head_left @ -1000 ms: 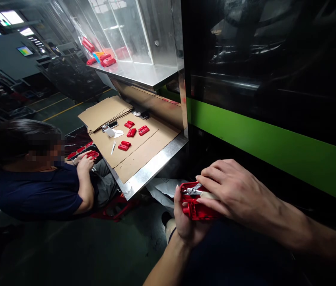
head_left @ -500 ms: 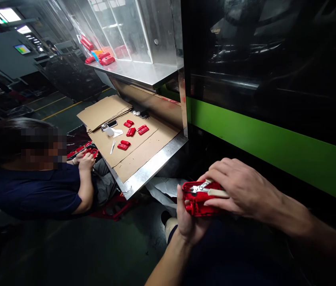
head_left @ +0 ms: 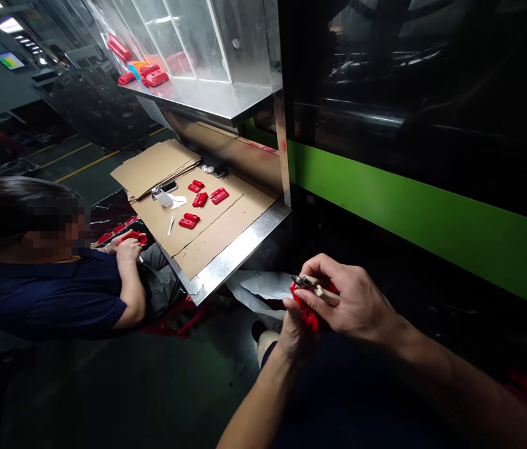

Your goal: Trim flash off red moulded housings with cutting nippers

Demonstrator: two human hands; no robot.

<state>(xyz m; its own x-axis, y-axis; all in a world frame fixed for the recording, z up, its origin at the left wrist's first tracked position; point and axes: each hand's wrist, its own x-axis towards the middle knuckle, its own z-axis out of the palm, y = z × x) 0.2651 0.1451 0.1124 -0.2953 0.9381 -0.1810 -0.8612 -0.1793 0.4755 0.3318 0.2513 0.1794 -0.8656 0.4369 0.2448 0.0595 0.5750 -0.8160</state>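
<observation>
My left hand [head_left: 294, 333] is closed around a red plastic housing [head_left: 309, 317], held on edge in front of my body. My right hand [head_left: 354, 299] grips a pair of nippers [head_left: 315, 286] with pale handles. The dark jaws of the nippers are at the upper edge of the housing; whether they touch it I cannot tell. Much of the housing is hidden behind my right fingers.
A metal-edged table [head_left: 244, 243] covered in cardboard bears several red plastic parts [head_left: 200, 199], tweezers [head_left: 171, 224] and a phone [head_left: 168, 187]. More red parts lie on the shelf [head_left: 226, 103]. A seated co-worker [head_left: 52, 293] at left holds a red part. A green-banded machine [head_left: 413, 199] stands at right.
The red housing has been turned from face-up to on edge. My right hand has closed tighter round the nippers, bringing their jaws to the housing's upper edge. The view has shifted slightly.
</observation>
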